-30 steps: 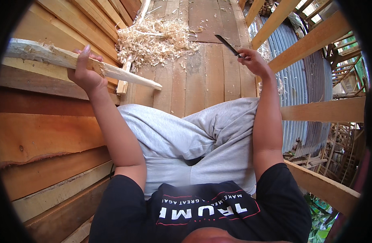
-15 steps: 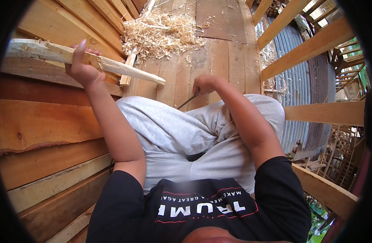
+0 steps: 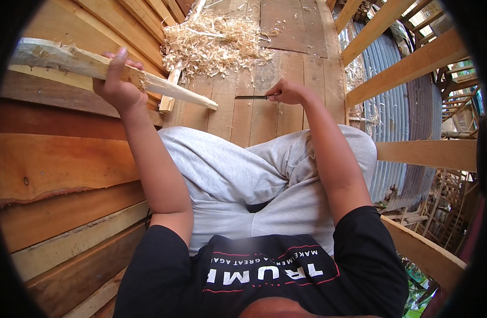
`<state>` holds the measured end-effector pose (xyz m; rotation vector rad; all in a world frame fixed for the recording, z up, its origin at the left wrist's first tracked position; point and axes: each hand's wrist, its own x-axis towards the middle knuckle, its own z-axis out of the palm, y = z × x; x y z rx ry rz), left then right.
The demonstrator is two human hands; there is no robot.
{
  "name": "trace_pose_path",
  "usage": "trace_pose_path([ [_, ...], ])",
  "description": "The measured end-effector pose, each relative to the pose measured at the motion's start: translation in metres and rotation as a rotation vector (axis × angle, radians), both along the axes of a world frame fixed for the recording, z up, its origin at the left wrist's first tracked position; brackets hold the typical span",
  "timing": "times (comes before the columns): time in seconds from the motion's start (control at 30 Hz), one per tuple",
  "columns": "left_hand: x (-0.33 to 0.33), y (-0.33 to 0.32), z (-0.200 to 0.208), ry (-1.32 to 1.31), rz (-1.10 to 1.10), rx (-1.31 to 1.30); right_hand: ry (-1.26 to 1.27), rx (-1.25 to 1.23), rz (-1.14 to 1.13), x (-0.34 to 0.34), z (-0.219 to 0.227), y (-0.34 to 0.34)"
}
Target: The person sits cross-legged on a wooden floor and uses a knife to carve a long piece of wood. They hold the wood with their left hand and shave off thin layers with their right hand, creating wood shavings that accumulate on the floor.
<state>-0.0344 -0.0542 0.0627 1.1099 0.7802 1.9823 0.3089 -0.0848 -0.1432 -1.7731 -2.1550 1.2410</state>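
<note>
My left hand (image 3: 120,82) is wrapped round a long, roughly whittled wooden stick (image 3: 174,91), holding it up at the left. The stick's pale, shaved end points right and tapers, while its thicker end reaches the left rim of the view. In my right hand (image 3: 286,92) is a knife (image 3: 250,97), its thin dark blade pointing left over the floorboards. A gap lies between the blade and the stick's tapered end. The knife's handle is mostly hidden in my closed fingers.
Curled wood shavings (image 3: 217,47) lie heaped on the plank floor (image 3: 254,119) ahead. A squared wood piece (image 3: 171,90) lies beneath the stick. Plank walling (image 3: 63,164) rises close at my left. Wooden rails (image 3: 408,66) stand at the right, with corrugated metal sheeting (image 3: 381,69) beyond. My legs (image 3: 227,164) are crossed.
My right hand has moved forward and slightly right, and the knife blade has swung from pointing toward my lap to pointing left. My left hand and the stick have shifted slightly.
</note>
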Motion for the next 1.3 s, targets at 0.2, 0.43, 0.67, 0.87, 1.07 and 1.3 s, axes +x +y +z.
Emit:
trace_pose_path([
  [0.2,0.004,0.004,0.0,0.007,0.01,0.018,0.055,-0.181,0.403,-0.037,-0.022,-0.011],
  [0.43,0.001,0.006,-0.002,0.007,0.012,0.015,-0.168,0.386,-0.218,-0.012,-0.021,0.007],
  [0.67,0.004,0.006,-0.002,0.027,0.01,0.003,0.017,0.077,-0.071,0.009,-0.006,0.003],
  [0.87,0.012,0.003,-0.001,0.074,-0.015,-0.003,-0.192,0.136,-0.18,0.027,-0.028,0.007],
  [1.07,0.013,-0.002,0.001,0.11,-0.021,-0.006,-0.089,0.255,-0.491,0.027,0.001,0.004],
  [1.3,0.02,0.0,0.001,0.106,-0.049,0.01,-0.003,0.129,-0.219,0.017,-0.029,0.005],
])
